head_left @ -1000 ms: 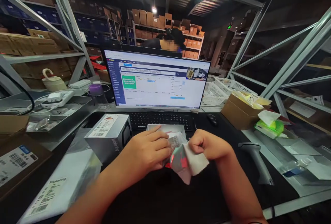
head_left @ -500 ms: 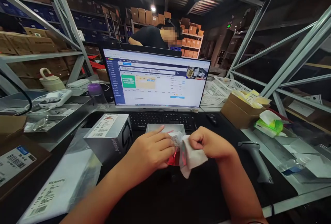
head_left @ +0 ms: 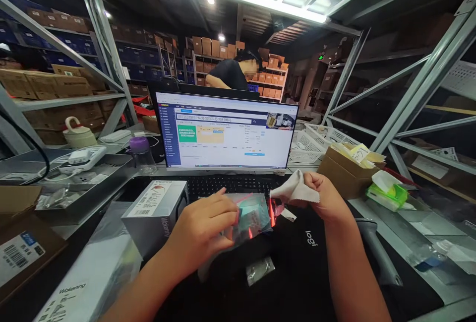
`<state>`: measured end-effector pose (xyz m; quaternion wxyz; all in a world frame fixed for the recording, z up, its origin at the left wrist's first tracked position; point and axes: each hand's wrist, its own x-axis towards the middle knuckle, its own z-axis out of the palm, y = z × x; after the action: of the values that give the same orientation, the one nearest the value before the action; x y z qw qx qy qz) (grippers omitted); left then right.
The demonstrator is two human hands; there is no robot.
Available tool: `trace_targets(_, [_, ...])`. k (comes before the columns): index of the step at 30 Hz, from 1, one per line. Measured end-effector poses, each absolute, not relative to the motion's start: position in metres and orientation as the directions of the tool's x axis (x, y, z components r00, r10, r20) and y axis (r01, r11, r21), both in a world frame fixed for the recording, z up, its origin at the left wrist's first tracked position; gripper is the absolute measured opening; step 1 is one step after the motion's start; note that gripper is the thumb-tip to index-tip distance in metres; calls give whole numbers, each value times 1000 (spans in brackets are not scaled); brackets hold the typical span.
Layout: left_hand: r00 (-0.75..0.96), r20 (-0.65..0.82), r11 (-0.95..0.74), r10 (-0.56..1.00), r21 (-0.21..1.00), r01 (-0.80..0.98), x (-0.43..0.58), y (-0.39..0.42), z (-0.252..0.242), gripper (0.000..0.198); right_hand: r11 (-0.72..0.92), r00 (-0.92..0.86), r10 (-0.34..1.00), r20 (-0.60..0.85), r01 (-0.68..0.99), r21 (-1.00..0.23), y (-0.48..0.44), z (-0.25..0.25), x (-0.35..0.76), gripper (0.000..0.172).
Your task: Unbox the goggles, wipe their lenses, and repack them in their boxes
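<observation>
My left hand [head_left: 210, 220] is closed on the edge of a clear plastic bag [head_left: 262, 218] with a pinkish seal line along its top. Pinched in my right hand [head_left: 327, 195] is a light grey cleaning cloth [head_left: 295, 188] with zigzag edges, raised beside the bag's right side. Red light glints on the bag and just under the cloth. A small clear packet [head_left: 260, 270] lies on the black desk mat [head_left: 297, 282] below the bag. Near the cloth, a small white slip [head_left: 288, 215] rests on the mat. The bag's contents are hard to make out.
A grey box [head_left: 158, 213] stands left of my hand, beside a white package [head_left: 89, 267]. Behind are the keyboard [head_left: 208, 183] and monitor [head_left: 230, 138]. On the right are a barcode scanner [head_left: 379, 252], tissue pack [head_left: 386, 190] and carton [head_left: 338, 170]. Another person [head_left: 226, 74] leans beyond the monitor.
My right hand has moved right and up with the cloth, away from my left hand. The clear bag and the small packet on the mat now show. The head view has tilted upward.
</observation>
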<state>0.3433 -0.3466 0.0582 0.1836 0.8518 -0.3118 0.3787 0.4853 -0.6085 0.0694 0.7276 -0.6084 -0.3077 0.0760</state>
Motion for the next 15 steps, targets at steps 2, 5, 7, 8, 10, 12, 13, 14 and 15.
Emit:
trace_targets(2, [519,758,-737,-395,76,-672,344,-347,57,19,210,789,492,367,302,-930,-614,74,480,50])
trace_targets(5, [509,752,-737,-418,47,-675,345,-349,55,17,198,770,506,388,334,-922,-617,80,469,51])
trace_targets(7, [502,758,-738,-416,42,-674,345,-349,55,16,185,765,522,377,330,-926,-617,84,462,53])
trace_targets(8, [506,758,-738,-412,48,-673,345,-350,55,16,171,762,536,364,324,-930,-616,85,459,54])
trace_targets(10, [519,744,-735,-422,54,-675,345,-350,55,16,136,743,575,341,325,-936,-615,86,455,54])
trace_targets(12, [528,715,-728,-459,37,-684,344,-350,57,13,89,713,618,333,357,-930,-614,85,452,52])
trace_targets(13, [524,705,-724,-478,22,-689,343,-351,58,10,66,692,639,334,384,-921,-613,83,452,50])
trace_targets(14, [519,698,-720,-494,6,-694,343,-351,58,7,42,670,661,336,414,-909,-611,82,452,46])
trace_targets(15, [514,692,-719,-507,-11,-695,343,-353,59,5,21,645,686,337,446,-895,-610,80,451,41])
